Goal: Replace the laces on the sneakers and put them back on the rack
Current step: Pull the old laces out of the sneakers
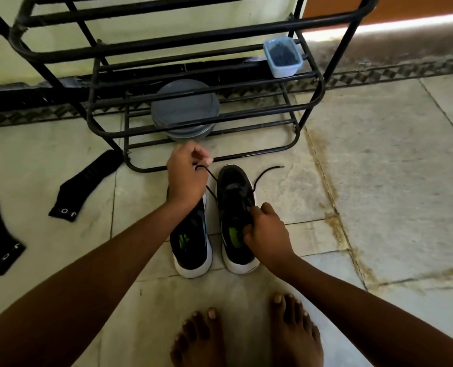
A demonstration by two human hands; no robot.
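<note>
Two black sneakers with white soles stand side by side on the floor, toes toward the rack. My left hand point(187, 173) is raised above the left sneaker point(192, 245) and pinches one end of the black lace point(211, 190), pulled taut out of the right sneaker point(236, 205). The lace's other end point(266, 174) curls loose on the tile to the right. My right hand point(266, 231) grips the right sneaker at its tongue and collar. The black metal shoe rack point(193, 107) stands just beyond the shoes.
A grey round lidded container point(184, 108) sits under the rack's low shelf. A small clear tub point(282, 56) rests on the right of a shelf. Two black socks point(87, 184) point(0, 234) lie on the tiles at left. My bare feet point(246, 337) are near the bottom edge.
</note>
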